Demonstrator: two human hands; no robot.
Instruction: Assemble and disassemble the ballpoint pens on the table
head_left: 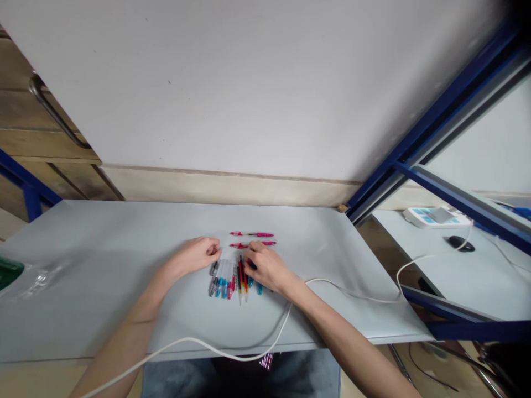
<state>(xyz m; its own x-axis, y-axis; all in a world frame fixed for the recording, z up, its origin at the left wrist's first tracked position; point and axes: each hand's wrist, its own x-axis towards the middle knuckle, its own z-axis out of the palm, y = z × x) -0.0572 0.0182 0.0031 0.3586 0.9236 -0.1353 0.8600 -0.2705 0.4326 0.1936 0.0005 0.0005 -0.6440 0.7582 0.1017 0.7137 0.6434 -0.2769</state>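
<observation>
My left hand (pixel 199 254) is curled with its fingertips together, just left of a row of clear pen barrels (pixel 225 270) with grey, blue and pink ends. Whether it pinches anything is too small to see. Over the right side of the pile is my right hand (pixel 266 266), its fingers bent down beside several pen refills (pixel 242 274) with dark, red and yellow parts. What lies under those fingers is hidden. Blue pen parts (pixel 259 288) show below the right hand. Two pink pens (pixel 261 234) lie crosswise beyond the hands, one behind the other.
A white cable (pixel 194 340) crosses the grey table (pixel 103 243) and passes under my right forearm. Clear plastic packaging (pixel 41 276) with a green part lies at the left. A blue frame (pixel 398 155) borders the right side; beyond it a black mouse (pixel 461 244) rests on another table.
</observation>
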